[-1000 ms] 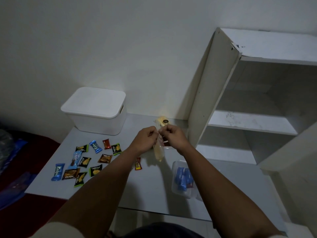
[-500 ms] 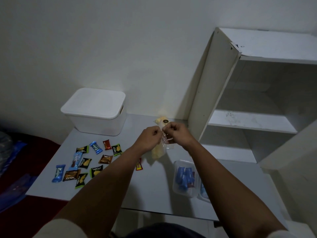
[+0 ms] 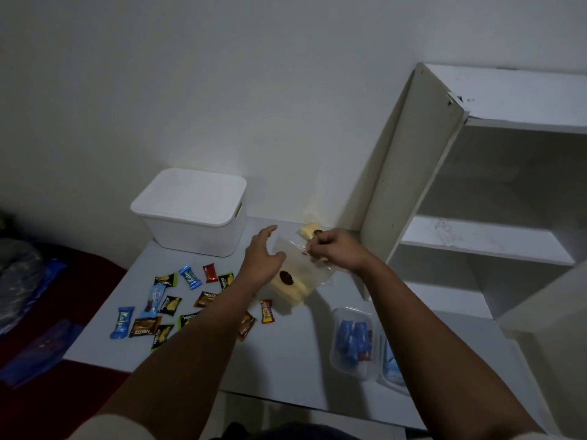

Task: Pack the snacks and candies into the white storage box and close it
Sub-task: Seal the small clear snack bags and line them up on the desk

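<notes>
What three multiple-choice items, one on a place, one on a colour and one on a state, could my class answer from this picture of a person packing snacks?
1. Where does the white storage box stand?
A. At the table's far left, near the wall
B. On a shelf
C. On the floor

2. What colour are the wrapped pieces in the clear tub near the right forearm?
A. Green
B. Mostly blue
C. Yellow

3. What state is the box's lid in?
A. Off, lying beside the box
B. Tilted half open
C. On, covering the box

Answers:
1. A, since it sits on the table behind the scattered candies.
2. B, as blue wrappers fill the tub.
3. C, since the lid lies flat on the box while the right hand pinches a clear bag and the left hand is open.
</notes>
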The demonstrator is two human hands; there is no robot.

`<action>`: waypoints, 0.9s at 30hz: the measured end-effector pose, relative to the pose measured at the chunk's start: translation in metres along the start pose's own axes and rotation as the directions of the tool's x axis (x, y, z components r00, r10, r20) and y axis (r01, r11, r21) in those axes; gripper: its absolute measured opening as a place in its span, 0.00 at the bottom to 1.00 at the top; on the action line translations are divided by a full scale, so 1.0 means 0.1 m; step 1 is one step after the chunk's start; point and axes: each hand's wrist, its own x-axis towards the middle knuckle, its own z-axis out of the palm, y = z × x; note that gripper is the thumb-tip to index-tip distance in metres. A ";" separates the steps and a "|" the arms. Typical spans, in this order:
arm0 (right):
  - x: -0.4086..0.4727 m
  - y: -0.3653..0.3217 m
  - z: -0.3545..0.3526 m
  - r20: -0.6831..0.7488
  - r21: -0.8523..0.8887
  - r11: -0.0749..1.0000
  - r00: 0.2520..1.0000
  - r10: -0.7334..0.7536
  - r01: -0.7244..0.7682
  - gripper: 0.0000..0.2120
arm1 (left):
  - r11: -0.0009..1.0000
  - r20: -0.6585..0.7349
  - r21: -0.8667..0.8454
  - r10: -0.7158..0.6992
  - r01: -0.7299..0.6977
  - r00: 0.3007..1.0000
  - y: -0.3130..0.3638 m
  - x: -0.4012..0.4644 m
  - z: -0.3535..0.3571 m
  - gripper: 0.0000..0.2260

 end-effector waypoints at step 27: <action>2.60 0.64 0.52 -0.291 0.307 0.928 0.908 0.302 -0.210 0.05 | 0.956 0.068 -0.099 -0.269 0.275 0.961 -1.15 2.29 0.00 0.24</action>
